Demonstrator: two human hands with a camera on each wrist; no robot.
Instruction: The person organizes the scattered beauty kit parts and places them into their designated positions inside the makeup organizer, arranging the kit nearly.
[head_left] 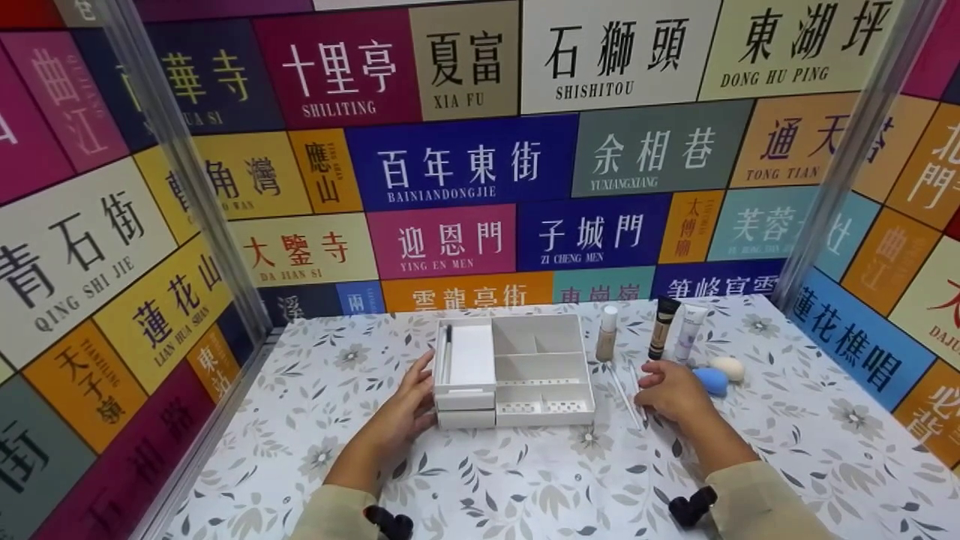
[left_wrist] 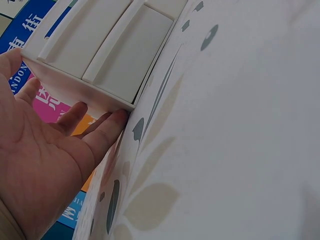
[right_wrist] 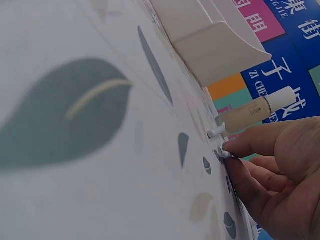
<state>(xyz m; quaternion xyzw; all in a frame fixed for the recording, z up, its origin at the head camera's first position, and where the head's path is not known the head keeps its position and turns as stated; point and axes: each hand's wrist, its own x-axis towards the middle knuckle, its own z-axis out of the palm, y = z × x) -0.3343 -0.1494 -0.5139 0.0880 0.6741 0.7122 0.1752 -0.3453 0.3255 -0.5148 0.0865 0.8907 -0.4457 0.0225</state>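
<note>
A white desktop organizer (head_left: 589, 375) with drawers and compartments stands on the table. My left hand (head_left: 409, 401) rests against its left side, fingers extended; the left wrist view shows the fingertips touching the side wall beside the drawers (left_wrist: 135, 55). To the right of the organizer, my right hand (head_left: 675, 391) is low over the table. Its thumb and index finger pinch the end of a thin white cotton swab (right_wrist: 226, 154). Another cotton swab (right_wrist: 217, 131) lies just beyond, near a foundation bottle (right_wrist: 247, 114) with a white cap.
Behind the right hand stand a black-capped tube (head_left: 661, 330) and a white tube (head_left: 688, 334). A blue makeup sponge (head_left: 711, 381) and a cream one (head_left: 727, 367) lie to its right. A dark-tipped stick (head_left: 448, 349) lies in the organizer's left top. Sign-covered panels (head_left: 461, 161) enclose the table.
</note>
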